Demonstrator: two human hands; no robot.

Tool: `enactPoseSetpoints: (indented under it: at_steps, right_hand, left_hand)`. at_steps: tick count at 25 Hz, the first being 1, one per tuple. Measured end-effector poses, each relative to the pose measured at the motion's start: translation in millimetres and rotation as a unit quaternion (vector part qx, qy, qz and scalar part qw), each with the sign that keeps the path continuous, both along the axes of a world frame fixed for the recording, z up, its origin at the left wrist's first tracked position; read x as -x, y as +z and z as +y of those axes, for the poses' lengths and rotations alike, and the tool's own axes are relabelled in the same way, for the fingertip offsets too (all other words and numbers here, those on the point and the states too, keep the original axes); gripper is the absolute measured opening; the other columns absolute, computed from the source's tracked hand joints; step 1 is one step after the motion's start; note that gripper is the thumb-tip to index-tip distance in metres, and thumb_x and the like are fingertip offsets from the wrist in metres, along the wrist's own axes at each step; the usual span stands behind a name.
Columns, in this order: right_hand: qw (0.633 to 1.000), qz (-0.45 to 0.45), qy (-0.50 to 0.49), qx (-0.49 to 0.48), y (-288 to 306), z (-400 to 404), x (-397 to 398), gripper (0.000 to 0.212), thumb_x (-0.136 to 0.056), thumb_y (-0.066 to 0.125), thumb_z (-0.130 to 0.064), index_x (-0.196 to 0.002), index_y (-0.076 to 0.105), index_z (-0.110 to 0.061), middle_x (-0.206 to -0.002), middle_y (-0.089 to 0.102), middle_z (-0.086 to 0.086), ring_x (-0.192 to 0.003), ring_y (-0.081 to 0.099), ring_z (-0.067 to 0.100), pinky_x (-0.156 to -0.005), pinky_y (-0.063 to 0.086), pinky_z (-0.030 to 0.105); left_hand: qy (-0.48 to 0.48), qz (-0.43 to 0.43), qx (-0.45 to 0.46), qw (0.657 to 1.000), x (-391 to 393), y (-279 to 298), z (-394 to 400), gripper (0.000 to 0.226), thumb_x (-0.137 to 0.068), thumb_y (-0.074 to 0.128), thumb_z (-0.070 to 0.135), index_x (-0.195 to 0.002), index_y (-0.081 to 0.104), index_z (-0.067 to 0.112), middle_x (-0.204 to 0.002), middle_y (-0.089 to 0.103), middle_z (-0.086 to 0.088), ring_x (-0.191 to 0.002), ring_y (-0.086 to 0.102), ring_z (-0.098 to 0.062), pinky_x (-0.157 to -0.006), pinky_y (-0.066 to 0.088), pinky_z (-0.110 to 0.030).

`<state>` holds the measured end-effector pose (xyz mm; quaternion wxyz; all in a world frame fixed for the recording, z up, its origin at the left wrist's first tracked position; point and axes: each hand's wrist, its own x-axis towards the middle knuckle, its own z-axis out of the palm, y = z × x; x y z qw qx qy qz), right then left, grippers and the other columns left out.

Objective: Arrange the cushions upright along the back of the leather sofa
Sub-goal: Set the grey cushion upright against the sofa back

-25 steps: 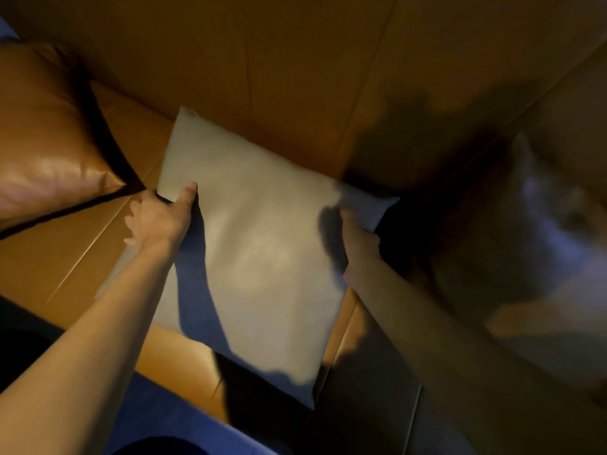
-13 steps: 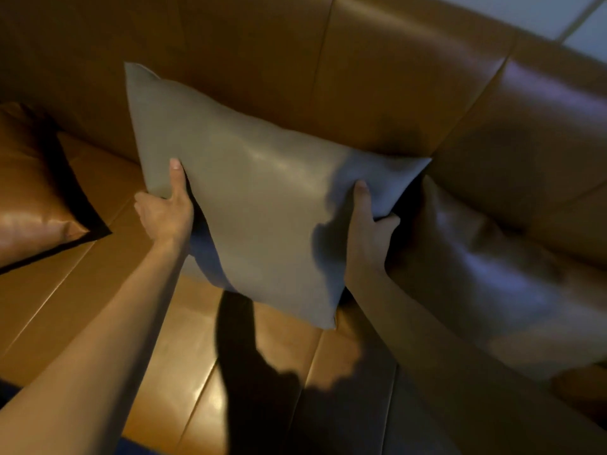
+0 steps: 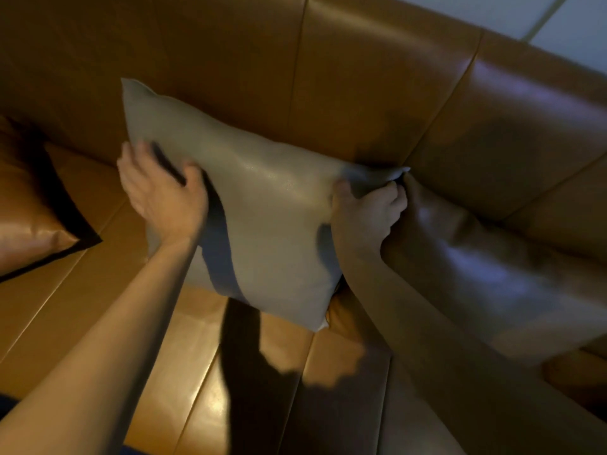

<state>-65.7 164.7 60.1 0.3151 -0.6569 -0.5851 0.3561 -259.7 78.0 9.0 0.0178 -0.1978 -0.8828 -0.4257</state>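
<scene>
The grey cushion (image 3: 262, 205) stood tilted against the backrest (image 3: 345, 77) of the sofa (image 3: 98, 323), its upper left corner high on the leather and its lower right corner down on the seat. The left hand (image 3: 161, 195) lay on the cushion's left edge, thumb pressed on the front face and the fingers spread past the edge; whether they curled behind it could not be told. The right hand (image 3: 364, 215) was clenched on the cushion's upper right corner, bunching the cover just beside a dark cushion (image 3: 486, 267) that leaned at the sofa's right end. That dark one touched the grey cushion's right side near the hand. A tan cushion (image 3: 29, 218) with a dark border lay well apart on the left of the seat. Both forearms reached in from the lower edge, casting shadows on the seat.
</scene>
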Motion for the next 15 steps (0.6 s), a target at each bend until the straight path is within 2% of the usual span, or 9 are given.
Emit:
enactPoseSetpoints:
  at_steps: [1,3,4,6,9,11,12,13,15]
  right_hand:
    - [0.999,-0.039,0.001,-0.019,0.7,-1.9,-0.6,0.089,-0.089,0.065,-0.039,-0.153,0.014,-0.004,-0.159,0.015,0.010,-0.145,0.020,0.030,-0.117,0.021,0.047]
    - [0.993,-0.080,0.021,-0.082,4.0,-10.0,-4.0,0.088,-0.088,0.065,-0.039,-0.154,0.014,-0.010,-0.159,0.015,0.008,-0.147,0.014,0.027,-0.118,0.014,0.048]
    - [0.987,-0.096,0.049,-0.121,5.6,-10.9,-5.3,0.085,-0.088,0.065,-0.038,-0.154,0.016,-0.014,-0.160,0.015,0.007,-0.148,0.011,0.026,-0.117,0.011,0.048]
    - [0.955,-0.177,0.162,-0.176,10.3,-3.5,-5.5,0.076,-0.088,0.063,-0.042,-0.150,0.025,-0.020,-0.160,0.016,0.006,-0.150,0.004,0.027,-0.117,0.005,0.051]
    - [0.877,-0.336,0.309,-0.147,9.6,22.5,-4.9,0.088,-0.084,0.057,-0.062,-0.152,0.018,-0.022,-0.162,0.014,0.008,-0.150,0.001,0.030,-0.116,-0.006,0.061]
    - [0.854,-0.390,0.332,-0.095,5.8,32.6,-8.1,0.101,-0.079,0.053,-0.073,-0.155,0.008,-0.023,-0.161,0.016,0.009,-0.149,0.007,0.031,-0.113,-0.012,0.061]
    - [0.850,-0.398,0.334,-0.090,4.3,34.4,-10.5,0.101,-0.079,0.052,-0.074,-0.154,0.010,-0.023,-0.158,0.022,0.010,-0.148,0.013,0.031,-0.112,-0.014,0.061]
    - [0.850,-0.395,0.332,-0.102,3.8,35.1,-12.6,0.093,-0.081,0.053,-0.071,-0.152,0.017,-0.023,-0.152,0.032,0.010,-0.144,0.022,0.032,-0.113,-0.013,0.061]
    - [0.860,-0.373,0.323,-0.133,11.2,38.1,-14.6,0.065,-0.088,0.055,-0.058,-0.140,0.038,-0.024,-0.134,0.049,0.009,-0.133,0.037,0.032,-0.116,-0.007,0.060]
  left_hand:
    - [-0.072,0.058,0.024,0.995,-2.3,12.2,5.3,0.058,-0.093,0.045,0.047,-0.145,0.035,0.023,-0.160,0.021,-0.007,-0.149,0.009,-0.031,-0.119,0.011,-0.055]
    - [-0.237,0.121,0.096,0.959,-3.4,31.9,18.1,0.059,-0.091,0.044,0.063,-0.141,0.041,0.033,-0.161,0.022,0.000,-0.150,0.001,-0.027,-0.115,0.003,-0.065]
    - [-0.302,0.126,0.144,0.934,-2.4,38.4,25.5,0.067,-0.084,0.044,0.073,-0.141,0.040,0.037,-0.162,0.019,0.003,-0.150,-0.004,-0.026,-0.112,-0.001,-0.069]
    - [-0.370,0.106,0.241,0.891,-0.2,46.3,37.0,0.092,-0.067,0.046,0.086,-0.146,0.030,0.041,-0.163,0.012,0.006,-0.150,-0.014,-0.023,-0.107,-0.008,-0.074]
    - [-0.377,0.081,0.318,0.866,0.0,46.7,50.7,0.107,-0.058,0.053,0.086,-0.149,0.016,0.044,-0.161,0.010,0.005,-0.149,-0.018,-0.025,-0.103,-0.010,-0.078]
    - [-0.372,0.089,0.316,0.868,-4.3,45.9,54.5,0.098,-0.061,0.054,0.083,-0.146,0.026,0.045,-0.156,0.019,0.002,-0.149,-0.010,-0.027,-0.102,-0.010,-0.079]
    - [-0.367,0.101,0.304,0.873,-7.2,44.9,54.4,0.091,-0.063,0.054,0.082,-0.143,0.035,0.043,-0.153,0.025,0.000,-0.149,-0.004,-0.028,-0.102,-0.008,-0.080]
    - [-0.362,0.113,0.294,0.877,-10.3,44.5,53.3,0.084,-0.066,0.054,0.080,-0.139,0.043,0.040,-0.149,0.032,-0.002,-0.148,0.003,-0.030,-0.102,-0.006,-0.081]
    - [-0.353,0.123,0.279,0.884,-14.8,46.2,51.9,0.074,-0.071,0.054,0.076,-0.133,0.052,0.035,-0.141,0.041,-0.002,-0.143,0.016,-0.032,-0.103,-0.001,-0.081]
